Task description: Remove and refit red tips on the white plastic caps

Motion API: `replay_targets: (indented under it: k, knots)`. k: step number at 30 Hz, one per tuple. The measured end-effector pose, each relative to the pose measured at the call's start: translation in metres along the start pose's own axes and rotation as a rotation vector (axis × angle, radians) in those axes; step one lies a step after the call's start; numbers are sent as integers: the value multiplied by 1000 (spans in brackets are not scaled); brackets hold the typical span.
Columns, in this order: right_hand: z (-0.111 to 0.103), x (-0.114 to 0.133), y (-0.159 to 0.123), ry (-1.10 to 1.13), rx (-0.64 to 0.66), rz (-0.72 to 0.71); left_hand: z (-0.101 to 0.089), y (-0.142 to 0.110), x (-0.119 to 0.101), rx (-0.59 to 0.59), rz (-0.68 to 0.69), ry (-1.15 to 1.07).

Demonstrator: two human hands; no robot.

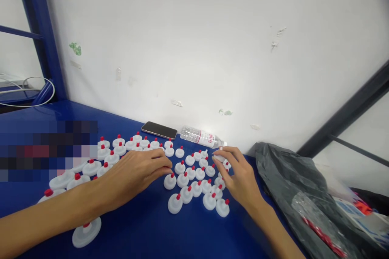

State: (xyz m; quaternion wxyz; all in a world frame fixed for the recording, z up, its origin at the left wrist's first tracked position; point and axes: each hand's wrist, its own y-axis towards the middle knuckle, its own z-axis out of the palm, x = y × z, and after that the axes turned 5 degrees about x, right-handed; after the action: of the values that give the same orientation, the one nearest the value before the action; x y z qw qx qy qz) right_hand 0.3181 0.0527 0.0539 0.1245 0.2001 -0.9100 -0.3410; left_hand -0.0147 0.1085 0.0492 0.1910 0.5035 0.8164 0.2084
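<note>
My right hand (241, 176) pinches a white disc-shaped cap (218, 158) between thumb and fingers; its nozzle shows no red tip. My left hand (142, 168) is closed, fingers bent and pressed together, right beside a white cap (169, 182) with a red tip. Whether those fingertips grip anything small is hidden. Between the hands stand several more red-tipped white caps (184, 195), nozzles upward. A cap with a bare white nozzle (204, 153) stands at the back of this group. Others, such as a cap (91, 167), spread around and behind my left forearm.
A black phone (159, 130) and a clear plastic bottle (199, 136) lie along the white wall (194, 48). On the right, a grey plastic bag (282, 174) carries a clear packet of red pieces (319, 226). The blue table (146, 226) has blue frame posts (51, 28). The far left is pixelated.
</note>
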Motion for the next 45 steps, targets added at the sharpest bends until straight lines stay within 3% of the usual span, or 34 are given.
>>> replay_targets:
  k: [6,8,18,28,32,35,40,45]
  knots:
    - [-10,58,0,-117,15,-402,-8,5,-15,-140,13,-128]
    - [-13,71,2,-136,15,-475,-9,6,-19,-163,31,-167]
    - [-9,89,3,-103,-30,-541,-1,4,-21,-155,87,-307]
    - [-10,93,5,-47,-49,-531,-12,6,-31,-96,122,-333]
    - [-10,89,-1,-9,-33,-454,-18,6,-38,-108,107,-405]
    - [-11,85,-2,39,-54,-458,-23,8,-43,-92,49,-518]
    - [-20,88,3,87,-128,-571,-28,1,-43,48,-216,-654]
    - [-21,98,-6,11,-110,-575,-31,-12,-44,159,-204,-659]
